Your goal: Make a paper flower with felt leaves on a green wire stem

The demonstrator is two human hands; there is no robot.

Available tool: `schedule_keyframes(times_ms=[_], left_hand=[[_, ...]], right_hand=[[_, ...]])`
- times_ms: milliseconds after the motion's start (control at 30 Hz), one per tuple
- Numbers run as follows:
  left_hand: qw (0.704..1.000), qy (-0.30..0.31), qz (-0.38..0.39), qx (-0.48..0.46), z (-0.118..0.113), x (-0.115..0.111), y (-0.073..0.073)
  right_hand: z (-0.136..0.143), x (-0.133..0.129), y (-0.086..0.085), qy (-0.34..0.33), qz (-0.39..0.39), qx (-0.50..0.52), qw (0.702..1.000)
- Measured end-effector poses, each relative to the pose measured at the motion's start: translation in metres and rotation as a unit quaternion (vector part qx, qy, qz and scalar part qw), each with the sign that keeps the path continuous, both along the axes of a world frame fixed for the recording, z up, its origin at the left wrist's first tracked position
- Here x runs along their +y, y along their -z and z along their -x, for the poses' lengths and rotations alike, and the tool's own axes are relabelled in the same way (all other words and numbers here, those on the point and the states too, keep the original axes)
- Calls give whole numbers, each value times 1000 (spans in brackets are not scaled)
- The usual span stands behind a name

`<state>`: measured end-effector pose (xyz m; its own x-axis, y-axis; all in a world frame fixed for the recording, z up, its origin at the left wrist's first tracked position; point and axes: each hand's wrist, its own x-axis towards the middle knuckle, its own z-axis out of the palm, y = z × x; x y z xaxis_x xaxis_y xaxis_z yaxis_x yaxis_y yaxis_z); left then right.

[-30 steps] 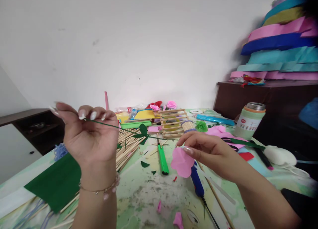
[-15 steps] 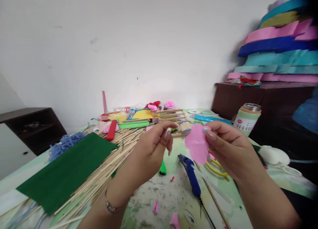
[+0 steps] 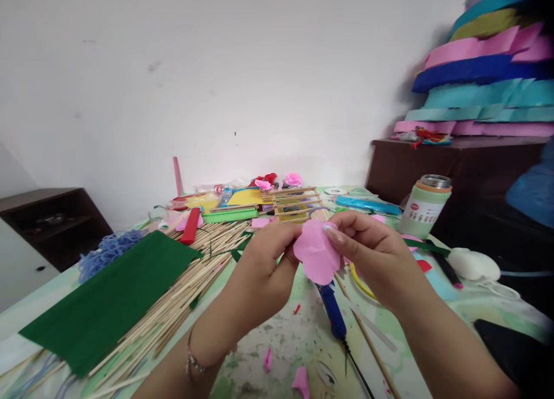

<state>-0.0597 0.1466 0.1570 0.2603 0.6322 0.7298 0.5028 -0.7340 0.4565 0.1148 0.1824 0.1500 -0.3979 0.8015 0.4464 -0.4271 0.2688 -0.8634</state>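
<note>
A pink petal-shaped paper piece [image 3: 317, 252] is held up over the table between both hands. My right hand [image 3: 372, 252] pinches its upper right edge between thumb and fingers. My left hand [image 3: 270, 260] meets the left edge of the paper with closed fingers, their tips partly hidden behind it. Just below the paper lies a blue glue gun [image 3: 332, 311], its front end partly covered. Beside it a thin wooden stick [image 3: 372, 348] rests on the table.
Left of my hands are a green sheet [image 3: 116, 301], many thin sticks [image 3: 186, 295] and blue yarn [image 3: 108, 252]. A wooden frame [image 3: 296, 204] and paper flowers [image 3: 294, 180] are at the back. A bottle [image 3: 426, 206] and a white object [image 3: 474, 264] stand right.
My right hand has moved left with the pink paper, and my left hand has come to its left edge. The two hands are now close together. The view has shifted slightly.
</note>
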Motion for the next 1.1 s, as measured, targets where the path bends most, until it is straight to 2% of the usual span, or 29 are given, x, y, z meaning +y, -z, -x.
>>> schedule_keyframes(times_ms=[300,433,567,700,767,833,900,967,1100], left_hand=[[998,42,33,-28,6,-2,0],[990,66,58,-107,9,-2,7],[976,114,120,-143,7,-1,8],[975,57,151,-151,5,-1,4],[977,32,157,-141,5,0,3],[985,-5,129,-118,6,-1,3],[992,-48,84,-79,5,-1,3],[995,-78,49,-37,4,-1,3],[995,-96,38,13,0,0,3]], right_hand=[[2,-5,-3,33,-26,6,999],[3,-7,-3,54,-33,-7,998],[4,-9,-1,67,-38,-24,997],[2,-3,-2,109,-22,15,994],[-3,7,-3,163,-26,34,986],[-11,23,-3,235,-49,19,970],[-20,45,1,308,-77,-48,947],[-27,69,12,347,-92,-159,920],[-25,104,48,292,-64,-289,910]])
